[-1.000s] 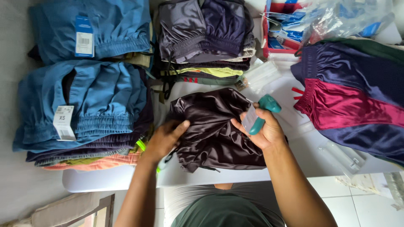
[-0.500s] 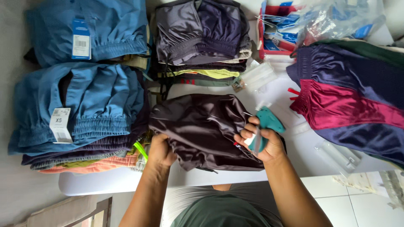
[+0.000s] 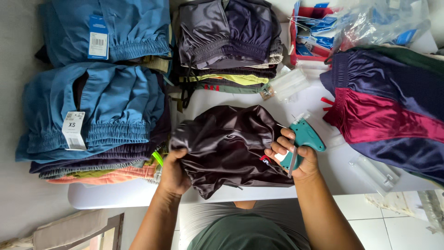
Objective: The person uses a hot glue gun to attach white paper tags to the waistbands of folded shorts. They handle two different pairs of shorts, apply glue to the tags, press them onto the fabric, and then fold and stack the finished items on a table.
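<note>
Way off to the left of both grips, two stacks of folded blue shorts with paper tags, piled on darker and peach-coloured pairs underneath. Then the left hand, clenched on the near-left edge of the dark brown shorts, fingers curled under the fabric so only the back of the hand shows. Shorts bunched up and lying on the white table right between the two grips, touching both. Straight beyond that, well past the hands, another stack of folded grey and purple shorts with a yellow-green layer lower down. Next, the right hand, closed around the handle of a teal tagging gun, with the fingertips also pinching the right edge of the brown shorts. Gun's needle end pointing up and left, just over the fabric; can't tell if it's actually through the cloth. Small white label tucked under the thumb side, mostly hidden. Just beyond the gun, a clear plastic packet on the table. Further right of the grip, a spread of shiny navy and magenta shorts, and beyond those a red tray of blue tags beside a crumpled clear bag. Near-right of the gun hand, another clear packet lying flat.
</note>
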